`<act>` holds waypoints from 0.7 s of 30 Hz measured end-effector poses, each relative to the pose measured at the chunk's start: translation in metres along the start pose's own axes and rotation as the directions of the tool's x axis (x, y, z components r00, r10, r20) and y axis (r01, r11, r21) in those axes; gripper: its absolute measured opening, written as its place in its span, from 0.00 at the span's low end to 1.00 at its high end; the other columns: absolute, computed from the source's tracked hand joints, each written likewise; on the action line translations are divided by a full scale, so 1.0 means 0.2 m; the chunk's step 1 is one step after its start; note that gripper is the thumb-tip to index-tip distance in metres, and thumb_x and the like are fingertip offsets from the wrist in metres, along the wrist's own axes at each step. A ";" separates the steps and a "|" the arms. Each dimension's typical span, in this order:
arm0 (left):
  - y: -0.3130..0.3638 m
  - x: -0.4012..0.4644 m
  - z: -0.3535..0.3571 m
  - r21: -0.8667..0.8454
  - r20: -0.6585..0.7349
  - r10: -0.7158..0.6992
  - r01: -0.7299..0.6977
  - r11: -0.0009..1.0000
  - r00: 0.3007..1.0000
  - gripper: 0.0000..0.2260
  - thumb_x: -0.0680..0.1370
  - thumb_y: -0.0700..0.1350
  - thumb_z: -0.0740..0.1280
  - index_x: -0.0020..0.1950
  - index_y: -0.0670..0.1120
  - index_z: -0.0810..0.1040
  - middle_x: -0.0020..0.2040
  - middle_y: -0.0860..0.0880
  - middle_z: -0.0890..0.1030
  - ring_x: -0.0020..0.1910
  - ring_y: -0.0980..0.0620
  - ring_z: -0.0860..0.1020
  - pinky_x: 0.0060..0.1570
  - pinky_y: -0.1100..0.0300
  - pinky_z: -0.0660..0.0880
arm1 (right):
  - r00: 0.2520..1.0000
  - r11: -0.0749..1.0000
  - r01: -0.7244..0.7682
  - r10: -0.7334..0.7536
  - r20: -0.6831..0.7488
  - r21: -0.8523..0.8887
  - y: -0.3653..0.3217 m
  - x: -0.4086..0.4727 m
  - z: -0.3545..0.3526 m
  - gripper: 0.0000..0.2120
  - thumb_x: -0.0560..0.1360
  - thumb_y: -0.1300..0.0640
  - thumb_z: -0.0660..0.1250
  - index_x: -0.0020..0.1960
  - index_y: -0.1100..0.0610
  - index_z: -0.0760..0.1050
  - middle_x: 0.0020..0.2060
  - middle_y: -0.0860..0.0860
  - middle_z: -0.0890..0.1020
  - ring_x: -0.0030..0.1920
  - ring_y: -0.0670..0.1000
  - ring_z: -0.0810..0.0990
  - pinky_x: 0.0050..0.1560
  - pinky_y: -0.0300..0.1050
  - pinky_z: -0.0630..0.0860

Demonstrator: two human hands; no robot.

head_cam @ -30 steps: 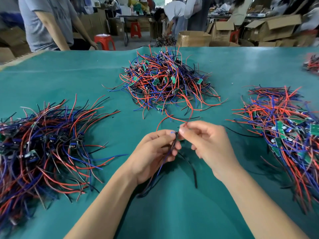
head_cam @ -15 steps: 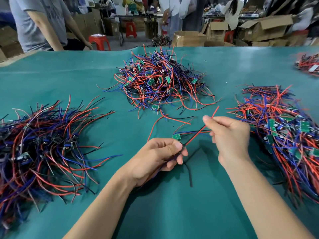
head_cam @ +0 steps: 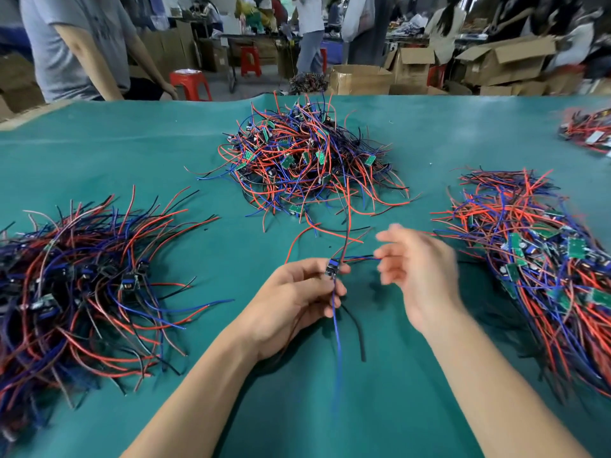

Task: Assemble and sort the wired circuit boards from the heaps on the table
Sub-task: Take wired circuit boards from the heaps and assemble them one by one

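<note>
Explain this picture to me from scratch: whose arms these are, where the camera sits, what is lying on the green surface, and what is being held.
There is no machine here. A person wears a wide-angle camera on the head, looking forward and down, so the two bare arms belong to the wearer.

The left hand pinches a small wired circuit board between thumb and fingers; its blue wire hangs toward the viewer. The right hand is motion-blurred, fingers spread, with nothing clearly in its grip.

On the green table cover lie three big heaps of red, blue and black wired boards: a left heap, a middle heap and a right heap. A fourth pile shows at the far right edge.

Behind the table are other people, red stools and cardboard boxes.
</note>
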State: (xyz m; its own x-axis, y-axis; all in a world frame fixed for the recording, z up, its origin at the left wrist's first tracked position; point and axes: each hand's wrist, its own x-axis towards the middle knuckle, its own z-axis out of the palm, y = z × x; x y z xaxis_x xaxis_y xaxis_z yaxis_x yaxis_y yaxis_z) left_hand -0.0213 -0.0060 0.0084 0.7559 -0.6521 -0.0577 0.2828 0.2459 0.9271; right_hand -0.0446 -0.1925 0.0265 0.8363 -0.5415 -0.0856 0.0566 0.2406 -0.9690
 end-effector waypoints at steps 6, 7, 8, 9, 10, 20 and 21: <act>0.00 0.01 0.00 -0.026 -0.035 0.019 -0.020 0.999 0.999 0.05 0.81 0.36 0.62 0.48 0.38 0.76 0.40 0.45 0.77 0.37 0.54 0.75 0.40 0.64 0.76 | 0.886 0.919 0.189 -0.008 0.464 -0.346 0.04 -0.09 0.05 0.10 0.67 0.48 0.76 0.46 0.50 0.88 0.37 0.56 0.86 0.35 0.48 0.77 0.27 0.41 0.66; 0.00 0.01 0.00 -0.028 -0.043 0.026 -0.028 0.999 0.999 0.06 0.81 0.37 0.62 0.47 0.38 0.77 0.39 0.45 0.76 0.37 0.54 0.75 0.40 0.64 0.77 | 0.889 0.920 0.197 -0.022 0.458 -0.338 0.04 -0.09 0.05 0.10 0.66 0.49 0.77 0.47 0.48 0.88 0.38 0.56 0.86 0.35 0.47 0.76 0.28 0.41 0.66; 0.00 0.01 0.00 -0.022 -0.047 0.030 -0.031 0.999 0.998 0.06 0.81 0.37 0.62 0.47 0.38 0.77 0.39 0.45 0.76 0.37 0.54 0.75 0.40 0.64 0.77 | 0.894 0.924 0.193 -0.027 0.447 -0.330 0.03 -0.08 0.05 0.11 0.65 0.49 0.78 0.47 0.48 0.88 0.38 0.55 0.86 0.34 0.46 0.76 0.29 0.41 0.66; 0.00 0.01 0.00 -0.008 -0.044 0.033 -0.033 0.999 0.998 0.07 0.81 0.37 0.62 0.45 0.38 0.77 0.38 0.45 0.75 0.36 0.54 0.75 0.39 0.65 0.77 | 0.895 0.930 0.184 -0.024 0.445 -0.319 0.03 -0.08 0.05 0.12 0.64 0.49 0.78 0.47 0.49 0.88 0.39 0.54 0.87 0.34 0.45 0.77 0.30 0.40 0.67; 0.00 0.01 0.00 0.012 -0.036 0.033 -0.033 0.999 0.999 0.07 0.81 0.37 0.62 0.44 0.39 0.76 0.38 0.45 0.75 0.36 0.54 0.74 0.38 0.65 0.76 | 0.888 0.937 0.173 -0.016 0.460 -0.303 0.03 -0.08 0.05 0.12 0.64 0.49 0.79 0.47 0.50 0.87 0.39 0.54 0.87 0.36 0.46 0.79 0.31 0.40 0.67; 0.01 -0.01 0.00 0.213 0.103 0.025 -0.046 0.976 0.994 0.14 0.83 0.47 0.60 0.45 0.42 0.81 0.36 0.42 0.69 0.32 0.53 0.71 0.33 0.64 0.68 | 0.820 0.916 0.324 -0.146 0.554 -0.238 -0.02 -0.11 0.04 0.06 0.68 0.57 0.79 0.42 0.56 0.84 0.30 0.55 0.83 0.29 0.50 0.79 0.34 0.31 0.71; 0.01 -0.02 0.01 0.223 0.112 0.023 -0.047 0.974 0.993 0.15 0.83 0.49 0.60 0.44 0.43 0.80 0.35 0.44 0.73 0.33 0.53 0.71 0.34 0.64 0.69 | 0.830 0.915 0.328 -0.160 0.535 -0.235 -0.02 -0.12 0.05 0.05 0.67 0.56 0.79 0.42 0.55 0.85 0.31 0.55 0.84 0.29 0.50 0.80 0.34 0.31 0.71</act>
State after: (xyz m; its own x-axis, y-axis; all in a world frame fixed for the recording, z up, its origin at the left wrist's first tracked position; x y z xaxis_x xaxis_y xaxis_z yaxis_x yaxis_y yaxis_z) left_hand -0.0240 -0.0045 0.0114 0.6916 -0.7223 0.0051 0.1078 0.1102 0.9880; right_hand -0.0598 -0.1733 0.0351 0.9765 -0.0567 0.2079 0.1978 -0.1470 -0.9692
